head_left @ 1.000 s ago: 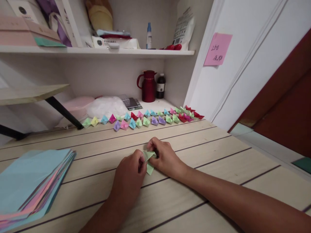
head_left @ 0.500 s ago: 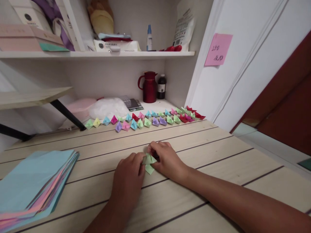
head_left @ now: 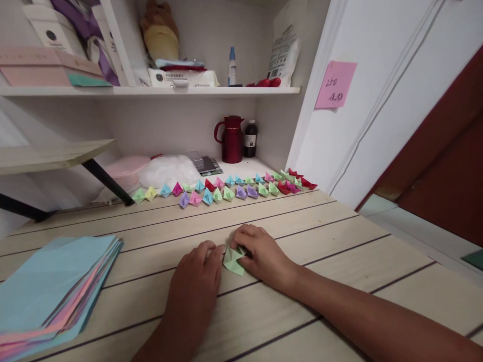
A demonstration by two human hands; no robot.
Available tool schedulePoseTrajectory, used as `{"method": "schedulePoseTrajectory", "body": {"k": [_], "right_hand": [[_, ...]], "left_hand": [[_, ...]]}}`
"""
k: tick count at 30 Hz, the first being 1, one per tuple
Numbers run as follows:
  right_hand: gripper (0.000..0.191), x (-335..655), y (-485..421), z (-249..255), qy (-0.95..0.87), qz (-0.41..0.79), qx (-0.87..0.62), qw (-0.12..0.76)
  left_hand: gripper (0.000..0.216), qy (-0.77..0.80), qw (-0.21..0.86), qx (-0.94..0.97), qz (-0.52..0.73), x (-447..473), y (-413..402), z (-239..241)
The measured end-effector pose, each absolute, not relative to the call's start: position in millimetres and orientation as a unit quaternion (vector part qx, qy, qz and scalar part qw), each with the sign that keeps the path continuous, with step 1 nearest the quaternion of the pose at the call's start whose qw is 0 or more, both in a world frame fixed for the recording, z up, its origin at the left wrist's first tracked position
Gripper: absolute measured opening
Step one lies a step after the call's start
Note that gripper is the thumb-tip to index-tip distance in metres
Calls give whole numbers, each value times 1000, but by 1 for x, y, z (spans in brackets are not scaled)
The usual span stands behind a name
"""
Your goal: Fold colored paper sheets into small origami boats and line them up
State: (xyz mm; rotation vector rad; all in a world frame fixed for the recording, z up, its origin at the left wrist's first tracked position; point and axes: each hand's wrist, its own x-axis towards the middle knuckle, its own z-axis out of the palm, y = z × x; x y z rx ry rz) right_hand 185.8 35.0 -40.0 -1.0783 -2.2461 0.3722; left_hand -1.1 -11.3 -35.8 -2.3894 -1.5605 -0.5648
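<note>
A small piece of folded light-green paper (head_left: 234,261) is just above the table between my hands. My right hand (head_left: 260,256) pinches its right side, with the thumb below and the bent fingers above covering part of it. At the paper's left edge is my left hand (head_left: 198,274), its fingers loosely bent and slightly apart; whether a fingertip still touches the paper is hard to see. The paper's exact folds are partly hidden by the right fingers.
Small folded paper boats (head_left: 207,196) in many colours stand in rows along the table's back. A stack of coloured paper (head_left: 56,281) lies at left. Behind are a red jug (head_left: 232,140), a dark bottle (head_left: 250,138) and a black-legged riser (head_left: 107,181).
My left fingers have come off the green paper and drawn slightly left. The paper has turned in my right hand and shows a different side. The view has tilted up slightly.
</note>
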Motion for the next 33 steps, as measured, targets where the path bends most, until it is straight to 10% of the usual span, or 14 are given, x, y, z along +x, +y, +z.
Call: {"method": "schedulePoseTrajectory", "body": {"k": [12,18,33], "right_hand": [[68,199,37,-32,-825,191,-418,330],[28,201,40,-30,-834,185,-418,309],[34,210,34,-16,-910,169,-309,220]], "left_hand": [[48,-466,49,-868,-166,2,-11,-34],[41,-480,2,-859,-178,2,-13,-27],[32,-486,-46,-849,-203,-7,-7,-34]]}}
